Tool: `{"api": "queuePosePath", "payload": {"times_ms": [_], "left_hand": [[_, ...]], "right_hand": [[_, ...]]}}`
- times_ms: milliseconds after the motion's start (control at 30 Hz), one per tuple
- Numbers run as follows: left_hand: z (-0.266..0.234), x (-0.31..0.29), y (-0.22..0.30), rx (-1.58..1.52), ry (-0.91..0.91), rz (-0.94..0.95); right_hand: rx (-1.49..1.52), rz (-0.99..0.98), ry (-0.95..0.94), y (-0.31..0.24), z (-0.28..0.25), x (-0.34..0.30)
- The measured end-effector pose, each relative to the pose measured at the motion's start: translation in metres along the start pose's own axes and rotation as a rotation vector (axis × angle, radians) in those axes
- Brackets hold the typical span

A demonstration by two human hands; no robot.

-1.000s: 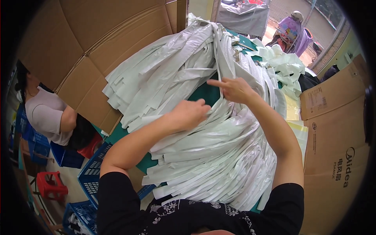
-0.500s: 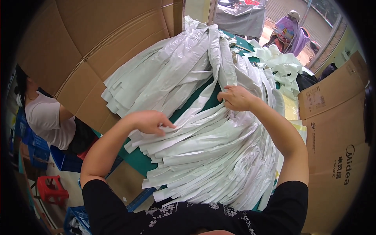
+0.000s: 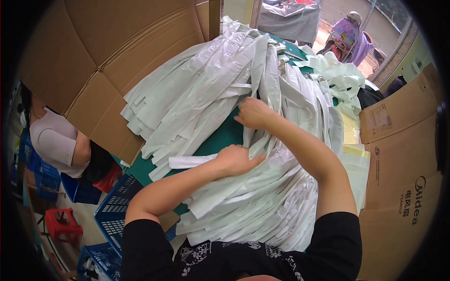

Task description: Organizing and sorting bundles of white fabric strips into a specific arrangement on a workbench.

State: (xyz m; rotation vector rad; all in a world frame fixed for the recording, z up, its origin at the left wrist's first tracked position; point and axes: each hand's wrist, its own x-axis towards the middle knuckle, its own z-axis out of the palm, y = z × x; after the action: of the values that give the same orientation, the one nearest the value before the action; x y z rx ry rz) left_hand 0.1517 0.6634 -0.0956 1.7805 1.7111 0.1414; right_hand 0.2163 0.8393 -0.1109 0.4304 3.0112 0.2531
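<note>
Long white plastic strips [image 3: 262, 196] lie in a fanned, overlapping heap in front of me, with a second fanned bundle [image 3: 187, 89] at the far left. My left hand [image 3: 233, 160] is around one strip at the heap's upper edge, thumb stretched to the right; its other fingertips are hidden. A strip end [image 3: 190, 162] sticks out to the left beside that hand. Just above and to the right, my right hand [image 3: 254, 114] has its fingers curled in at the upper part of the strips. White film hangs down between the two hands.
A green tabletop [image 3: 220, 136] shows between the bundles. Cardboard walls [image 3: 154, 42] rise at left and right. Crumpled pale film [image 3: 342, 79] lies at the far right. Blue crates [image 3: 115, 206], a red stool [image 3: 63, 225] and a seated person [image 3: 56, 140] are at the left.
My left hand has moved right and in among the strips, and a strip end now sticks out beside it. My right hand has shifted left and slightly away from me.
</note>
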Motion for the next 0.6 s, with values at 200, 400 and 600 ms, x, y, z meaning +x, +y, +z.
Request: {"api": "queuePosePath", "payload": {"times_ms": [200,400,600], "left_hand": [[-0.068,0.005,-0.063,0.464,1.166,0.189],[-0.049,0.01,-0.059,0.3,0.55,0.146],[-0.049,0.023,-0.047,-0.08,-0.024,0.181]], "right_hand": [[-0.099,0.246,-0.45,0.011,-0.007,-0.054],[0.2,0.231,0.21,0.002,-0.009,-0.07],[-0.056,-0.372,0.2,0.016,0.007,-0.083]]}}
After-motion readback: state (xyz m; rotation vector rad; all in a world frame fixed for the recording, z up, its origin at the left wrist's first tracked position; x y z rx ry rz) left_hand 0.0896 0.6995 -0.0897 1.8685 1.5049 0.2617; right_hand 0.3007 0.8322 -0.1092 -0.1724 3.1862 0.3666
